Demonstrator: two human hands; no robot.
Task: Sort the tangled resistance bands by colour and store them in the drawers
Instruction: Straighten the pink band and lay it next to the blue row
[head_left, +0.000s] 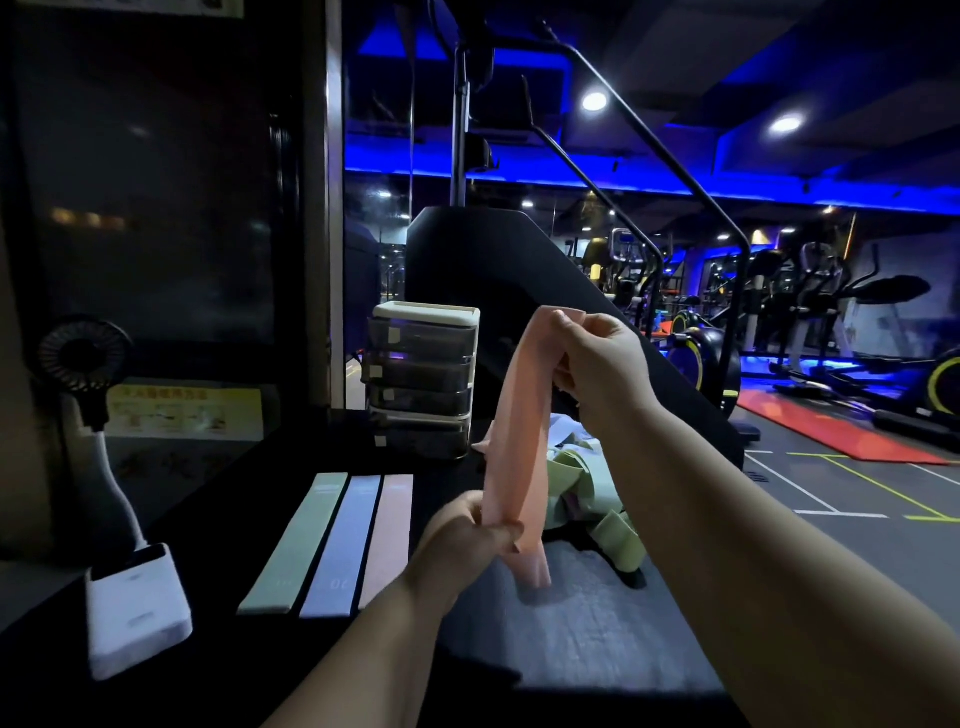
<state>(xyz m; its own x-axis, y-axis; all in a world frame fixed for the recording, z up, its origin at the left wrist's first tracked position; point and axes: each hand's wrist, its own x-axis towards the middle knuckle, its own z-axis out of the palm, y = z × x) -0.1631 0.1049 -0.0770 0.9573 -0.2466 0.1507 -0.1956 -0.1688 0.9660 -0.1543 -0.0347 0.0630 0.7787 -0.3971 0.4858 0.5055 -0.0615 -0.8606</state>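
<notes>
Pink band (511, 415) being sorted hangs straight, right hand (602, 364) pinching its 12 o'clock end, left hand (462, 535) gripping its 6 o'clock end; next, lay it on the pink strip (387, 540) at 9 o'clock

Desk fan (85, 358), gym machines (826, 291) behind.

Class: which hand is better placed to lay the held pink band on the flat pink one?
Probably left. The left hand grips the held band low, just beside the flat pink band; the right hand holds its top end, higher and farther off.
</notes>
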